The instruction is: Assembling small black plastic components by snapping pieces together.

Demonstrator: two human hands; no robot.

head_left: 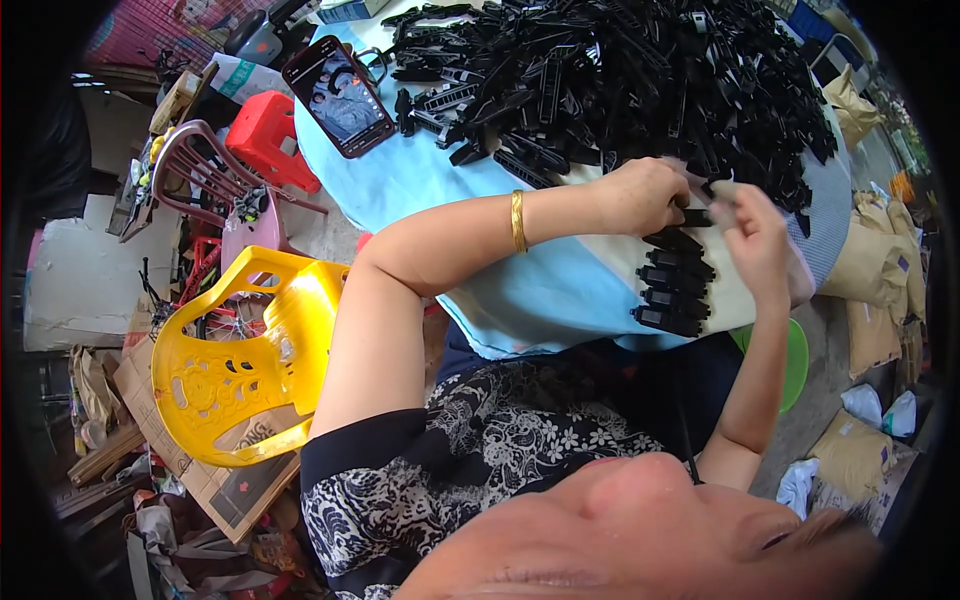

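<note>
My left hand, with a gold bracelet on its forearm, is closed on a black plastic part above the table's near side. Close by on the right, my right hand has its fingers curled in, blurred by motion; what they hold cannot be made out. Below the two hands, several similar black plastic pieces lie side by side in a column on the cloth. Beyond them a large heap of black plastic parts covers most of the table. The exact kind of these parts does not show.
The table carries a light blue and cream cloth. A phone with a lit screen lies at its left. On the left stand a yellow plastic chair, a red stool and a pink chair. Brown sacks stand on the right, near a green basin.
</note>
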